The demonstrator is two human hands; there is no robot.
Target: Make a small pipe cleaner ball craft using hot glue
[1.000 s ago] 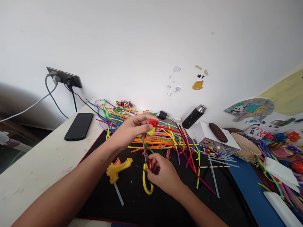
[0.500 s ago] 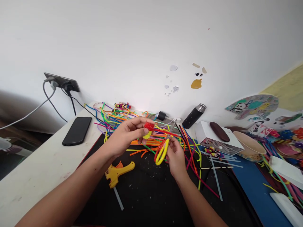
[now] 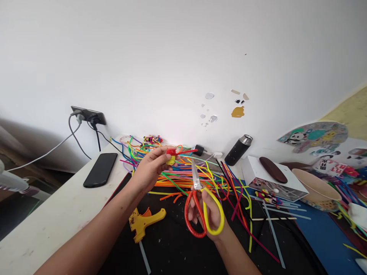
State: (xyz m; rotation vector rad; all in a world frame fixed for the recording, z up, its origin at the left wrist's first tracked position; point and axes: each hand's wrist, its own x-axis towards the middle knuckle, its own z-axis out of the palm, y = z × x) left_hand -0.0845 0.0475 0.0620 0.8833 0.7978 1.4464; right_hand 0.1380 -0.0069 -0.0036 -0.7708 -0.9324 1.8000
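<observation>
My left hand (image 3: pixel 153 166) pinches a small red and yellow pipe-cleaner piece (image 3: pixel 171 159), and a red end sticks out of it to the right. My right hand (image 3: pixel 210 212) is closed on a pair of scissors (image 3: pixel 196 179) with one red and one yellow handle loop. Their blades point up and away, look closed, and stand apart from the red end. Behind both hands lies a loose pile of coloured pipe cleaners (image 3: pixel 183 176). On the black mat, below my left hand, rests a yellow glue gun (image 3: pixel 145 223) with a glue stick in it.
A phone (image 3: pixel 100 170) lies on the white table at left, below a wall socket (image 3: pixel 88 115) with cables. At right are a black flask (image 3: pixel 238 149), a white box (image 3: pixel 266 173), a bowl (image 3: pixel 317 187), and several glue sticks (image 3: pixel 274 235).
The scissors have come away from the red pipe cleaner, down and toward me, and turned so both loops show. My left hand with the piece has shifted slightly left.
</observation>
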